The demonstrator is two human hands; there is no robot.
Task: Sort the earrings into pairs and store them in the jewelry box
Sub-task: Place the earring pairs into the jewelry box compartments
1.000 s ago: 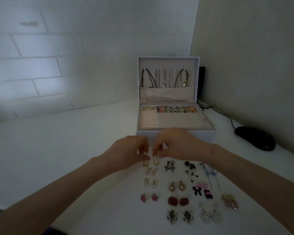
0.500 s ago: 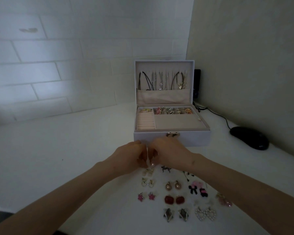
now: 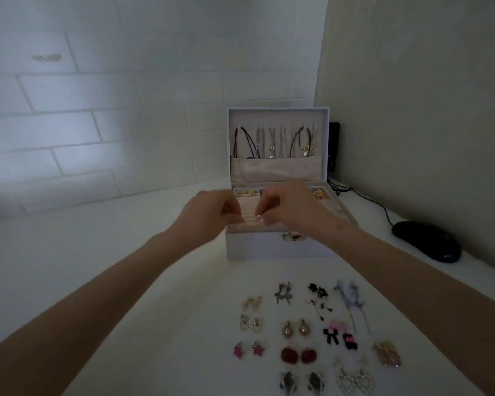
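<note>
I've lifted both hands from the surface [image 3: 126, 281] to the jewelry box [image 3: 269, 247]. My left hand [image 3: 209, 208] and right hand [image 3: 286, 207] hover over its ridged slots [image 3: 249, 212], fingers pinched. What they hold I can't tell; probably the gold pair, ready for storing.

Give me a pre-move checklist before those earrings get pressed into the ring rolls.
1. Jewelry box lid open: ok.
2. Left hand and right hand over the ridged ring rolls: ok.
3. Matching earrings pinched in both hands: cannot tell, too small and blurred.
4. Ring rolls free of other jewelry: ok where visible.
5. Remaining pairs, such as the red earrings, undisturbed on the table: ok.
</note>
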